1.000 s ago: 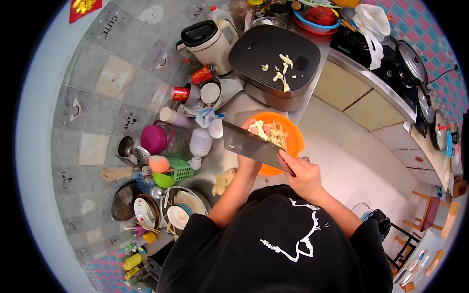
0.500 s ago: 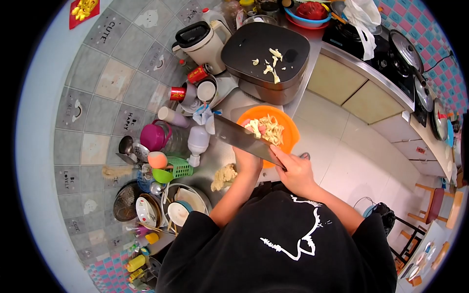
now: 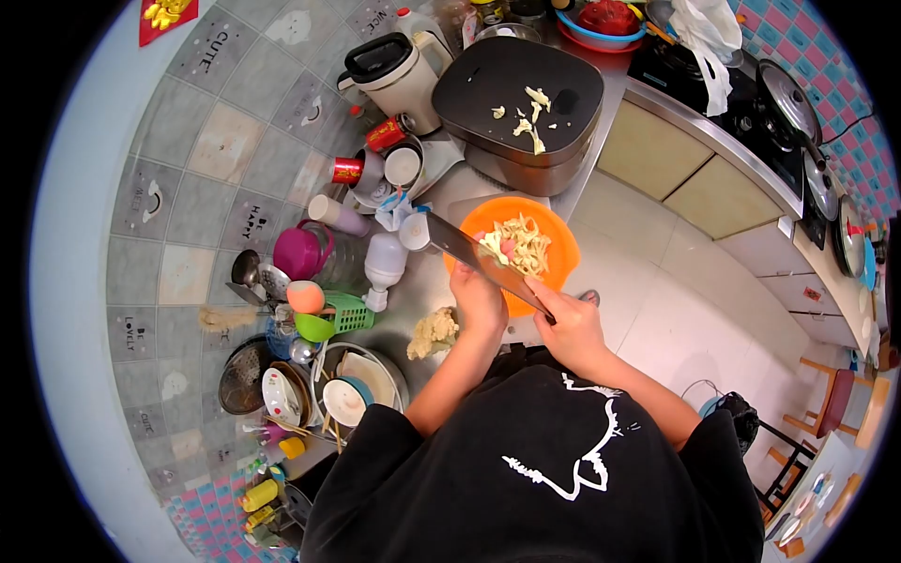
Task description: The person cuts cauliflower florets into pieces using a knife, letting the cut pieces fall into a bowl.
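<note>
My right hand (image 3: 572,327) grips the handle of a cleaver (image 3: 474,255), whose broad blade slants up and left across the near side of an orange basin (image 3: 560,246). Behind the blade, my left hand (image 3: 480,300) is closed on a pale vegetable piece (image 3: 492,246); fingertips show over the basin, while the blade covers the rest of the fingers. Cut pale vegetable strips (image 3: 528,251) lie in the basin. A tan, rough-textured clump (image 3: 433,334) rests on the counter beside my left wrist.
Scraps top a dark lidded appliance (image 3: 511,89) beyond the basin. Left along the tiled wall stand a light-coloured jug appliance (image 3: 394,84), a white bottle (image 3: 384,263), a green basket (image 3: 349,312) and stacked bowls (image 3: 349,399). A stove (image 3: 741,117) with pans is at upper right.
The cleaver blade has tilted more steeply, and its tip has shifted right. The hands stay close together over the basin. The whole view has shifted slightly.
</note>
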`<state>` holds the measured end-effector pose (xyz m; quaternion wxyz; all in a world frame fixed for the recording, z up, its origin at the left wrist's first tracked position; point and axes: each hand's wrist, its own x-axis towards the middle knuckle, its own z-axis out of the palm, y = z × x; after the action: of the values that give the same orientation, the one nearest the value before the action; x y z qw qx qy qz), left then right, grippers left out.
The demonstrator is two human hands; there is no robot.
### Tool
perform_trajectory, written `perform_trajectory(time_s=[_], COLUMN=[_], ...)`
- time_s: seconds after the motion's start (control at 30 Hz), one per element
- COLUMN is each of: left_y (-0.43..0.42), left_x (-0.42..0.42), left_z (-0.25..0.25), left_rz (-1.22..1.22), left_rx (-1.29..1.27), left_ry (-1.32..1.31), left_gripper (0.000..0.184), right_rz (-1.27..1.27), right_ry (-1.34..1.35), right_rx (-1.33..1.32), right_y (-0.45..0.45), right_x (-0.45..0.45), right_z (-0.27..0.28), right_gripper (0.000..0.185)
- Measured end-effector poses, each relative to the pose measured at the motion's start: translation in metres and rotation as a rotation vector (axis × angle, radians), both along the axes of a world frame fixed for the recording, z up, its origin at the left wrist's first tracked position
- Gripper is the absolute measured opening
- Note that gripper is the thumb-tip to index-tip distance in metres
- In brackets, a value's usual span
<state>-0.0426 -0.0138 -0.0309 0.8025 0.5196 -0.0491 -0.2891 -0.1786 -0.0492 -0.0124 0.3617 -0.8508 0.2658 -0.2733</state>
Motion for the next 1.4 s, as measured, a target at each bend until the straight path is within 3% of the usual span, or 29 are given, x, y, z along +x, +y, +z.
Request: perform_trajectory(time_s=[0.37,0.7,0.9,1.0,1.1,1.4], left_y=[0.007,0.023,0.026,0.021,0.013,0.019], left_x=[-0.001,0.029,0.053,0.055,0.049,0.059], left_z=[-0.008,-0.005,-0.011,-0.017,-0.009,0.0], left_rz=[0.014,-0.095,-0.299,-0.192,-0.118,-0.113], left_rx=[0.072,0.074,-0.163,-0.127,-0.04,0.023], left_ry=[0.112,0.377,0.678,0.487,-0.01,-0.165], left_gripper=[0.022,0.027,0.03,0.031,0.038,0.044], right_rz=[0.008,-0.11,-0.168,-0.088,0.021,0.035], right_ry=[-0.03,0.056,0.035,-0.014,-0.026,-0.054], right_rx=[0.029,0.209,0.264,0.162,-0.01,-0.224], right_y=[-0.002,-0.016,-0.021,-0.009,0.001,0.005], right_x=[0.017,0.021,0.022,0.021,0.024,0.034], right_z=[-0.019,-0.023,-0.022,0.006,0.016,0.014], right_gripper=[0.05,0.037,0.035,0.037,0.04,0.04])
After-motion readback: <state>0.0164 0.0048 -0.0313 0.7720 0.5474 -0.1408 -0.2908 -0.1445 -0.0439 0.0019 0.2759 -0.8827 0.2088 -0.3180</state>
